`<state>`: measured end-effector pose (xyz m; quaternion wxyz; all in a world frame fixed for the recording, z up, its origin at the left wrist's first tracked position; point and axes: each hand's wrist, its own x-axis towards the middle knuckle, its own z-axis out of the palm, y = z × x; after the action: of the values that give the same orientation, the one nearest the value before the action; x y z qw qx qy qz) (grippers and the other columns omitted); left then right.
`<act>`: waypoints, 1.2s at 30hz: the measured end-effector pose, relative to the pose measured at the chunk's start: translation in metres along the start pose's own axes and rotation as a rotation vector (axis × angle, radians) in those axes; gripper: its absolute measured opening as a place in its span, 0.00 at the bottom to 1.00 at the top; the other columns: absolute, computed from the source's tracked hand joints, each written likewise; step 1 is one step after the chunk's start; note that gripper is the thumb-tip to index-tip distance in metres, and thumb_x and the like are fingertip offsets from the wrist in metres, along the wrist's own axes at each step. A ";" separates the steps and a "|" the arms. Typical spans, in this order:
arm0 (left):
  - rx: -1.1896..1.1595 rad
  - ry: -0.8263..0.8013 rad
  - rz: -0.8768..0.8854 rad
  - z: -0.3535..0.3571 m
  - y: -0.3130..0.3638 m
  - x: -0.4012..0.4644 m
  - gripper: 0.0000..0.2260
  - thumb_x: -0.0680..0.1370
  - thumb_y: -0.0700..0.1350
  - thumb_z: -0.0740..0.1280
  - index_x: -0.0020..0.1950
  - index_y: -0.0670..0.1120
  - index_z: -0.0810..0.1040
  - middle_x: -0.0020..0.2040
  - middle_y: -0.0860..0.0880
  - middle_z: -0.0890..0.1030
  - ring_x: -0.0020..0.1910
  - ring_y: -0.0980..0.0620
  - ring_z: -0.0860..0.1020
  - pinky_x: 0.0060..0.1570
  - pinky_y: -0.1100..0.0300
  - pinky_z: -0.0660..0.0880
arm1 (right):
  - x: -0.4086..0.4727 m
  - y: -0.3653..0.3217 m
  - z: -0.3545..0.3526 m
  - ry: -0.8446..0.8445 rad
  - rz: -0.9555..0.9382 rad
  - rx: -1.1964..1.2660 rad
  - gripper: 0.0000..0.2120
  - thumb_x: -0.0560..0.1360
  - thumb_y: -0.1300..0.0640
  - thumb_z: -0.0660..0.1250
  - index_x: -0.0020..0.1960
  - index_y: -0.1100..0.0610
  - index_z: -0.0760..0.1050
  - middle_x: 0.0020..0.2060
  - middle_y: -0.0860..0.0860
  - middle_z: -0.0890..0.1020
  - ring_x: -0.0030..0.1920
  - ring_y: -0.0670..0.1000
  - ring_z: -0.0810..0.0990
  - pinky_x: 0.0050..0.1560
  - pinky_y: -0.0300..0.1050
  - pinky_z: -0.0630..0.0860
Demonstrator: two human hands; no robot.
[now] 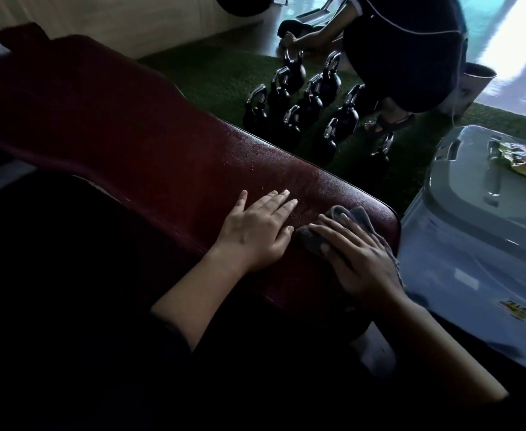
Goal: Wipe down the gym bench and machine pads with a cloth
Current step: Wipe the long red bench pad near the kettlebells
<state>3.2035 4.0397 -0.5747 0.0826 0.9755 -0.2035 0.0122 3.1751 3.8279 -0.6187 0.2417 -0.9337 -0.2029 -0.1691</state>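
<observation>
Table: a long, dark red vinyl padded gym bench (168,141) runs from upper left to lower right; its rounded end lies near the hands, and fine droplets or specks speckle the lit part of the surface.
Cloth: a small, crumpled grey cloth (345,222) lies on the end of the table, just beside the left hand's fingertips.
Left grip: the left hand (255,231) rests flat on the padding, palm down, fingers straight and slightly spread, holding nothing.
Right grip: the right hand (358,259) lies on top of the cloth, fingers extended and pressing it to the padding; no curl round the fabric shows.
Floor: green artificial turf (218,76) beyond the table carries a cluster of black kettlebells with shiny handles (311,101).
Other person: a figure in dark clothing (401,48) bends over the kettlebells, one hand reaching down behind them.
Right side: a grey plastic storage bin with lid (479,194) stands just beside the table's end; a yellow wrapper (525,160) lies on the lid.
</observation>
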 end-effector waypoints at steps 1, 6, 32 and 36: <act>0.023 -0.023 -0.004 0.001 -0.003 -0.007 0.26 0.83 0.56 0.52 0.79 0.53 0.50 0.80 0.54 0.49 0.78 0.58 0.47 0.76 0.44 0.41 | -0.007 -0.001 -0.001 0.006 0.008 0.005 0.20 0.80 0.45 0.55 0.69 0.44 0.71 0.70 0.43 0.71 0.74 0.48 0.63 0.73 0.52 0.62; 0.059 -0.016 0.003 0.013 -0.013 -0.021 0.30 0.77 0.64 0.36 0.78 0.58 0.45 0.79 0.58 0.44 0.77 0.59 0.41 0.74 0.47 0.34 | -0.017 0.001 -0.009 -0.050 0.147 -0.103 0.24 0.75 0.36 0.53 0.71 0.36 0.64 0.75 0.48 0.64 0.77 0.54 0.55 0.76 0.56 0.52; 0.023 0.076 0.017 0.021 -0.015 -0.023 0.30 0.76 0.57 0.36 0.78 0.56 0.51 0.79 0.58 0.49 0.78 0.58 0.45 0.75 0.49 0.35 | 0.004 0.020 -0.017 -0.249 0.065 -0.168 0.24 0.75 0.29 0.40 0.70 0.27 0.52 0.76 0.40 0.55 0.78 0.47 0.47 0.76 0.53 0.50; 0.011 0.080 0.020 0.023 -0.016 -0.022 0.29 0.77 0.57 0.37 0.78 0.57 0.51 0.79 0.58 0.50 0.78 0.58 0.46 0.75 0.49 0.36 | -0.009 -0.019 -0.005 -0.185 -0.094 -0.113 0.22 0.79 0.38 0.50 0.72 0.38 0.64 0.75 0.43 0.63 0.77 0.47 0.55 0.75 0.51 0.57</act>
<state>3.1888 4.0588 -0.6007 0.0850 0.9726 -0.2098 0.0529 3.1577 3.8381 -0.6111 0.1609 -0.9469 -0.2580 -0.1043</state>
